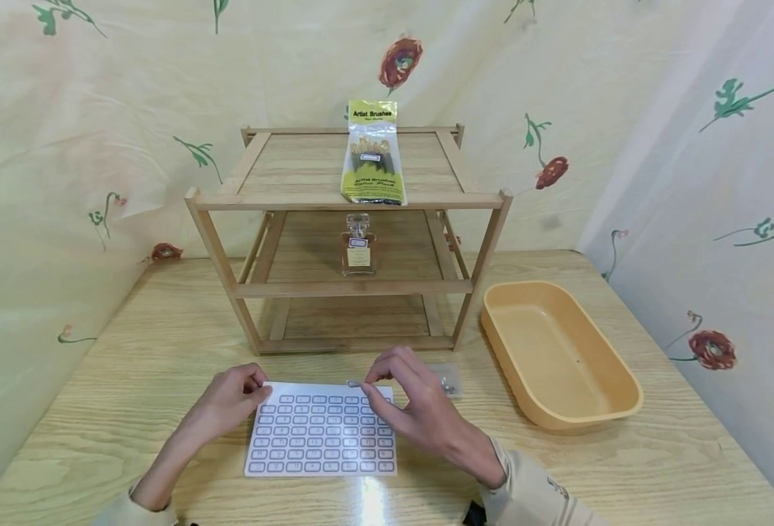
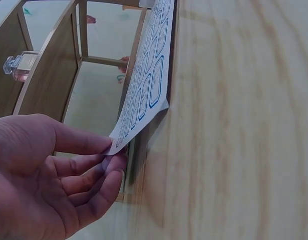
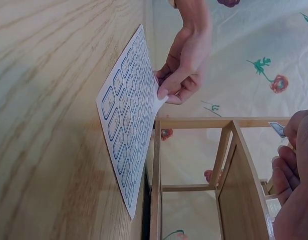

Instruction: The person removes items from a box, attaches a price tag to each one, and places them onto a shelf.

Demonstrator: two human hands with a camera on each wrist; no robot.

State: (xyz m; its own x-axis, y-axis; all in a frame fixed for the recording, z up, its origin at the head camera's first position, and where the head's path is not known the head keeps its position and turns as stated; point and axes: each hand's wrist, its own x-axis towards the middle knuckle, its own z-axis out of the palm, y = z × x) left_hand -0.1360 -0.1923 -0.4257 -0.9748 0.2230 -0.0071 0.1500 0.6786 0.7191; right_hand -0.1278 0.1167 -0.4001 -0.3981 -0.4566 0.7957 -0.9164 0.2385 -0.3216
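Observation:
A white sheet of blue-bordered label stickers (image 1: pixel 321 438) lies on the table in front of the shelf, its far-left corner lifted. My left hand (image 1: pixel 229 398) pinches that corner between thumb and fingers, as the left wrist view also shows. Above the sheet's far right part, my right hand (image 1: pixel 419 409) pinches one small label sticker (image 3: pixel 277 129) between thumb and forefinger, apart from the sheet. A pack of artist brushes (image 1: pixel 373 172) on the top shelf bears a similar label. So does the perfume bottle (image 1: pixel 359 256) on the middle shelf.
The wooden three-tier shelf (image 1: pixel 354 288) stands behind the sheet. To its right is a yellow plastic basin (image 1: pixel 558 358). A small clear bag with shiny bits (image 1: pixel 450 381) lies partly behind my right hand. Floral cloth (image 1: pixel 163 95) hangs around the table.

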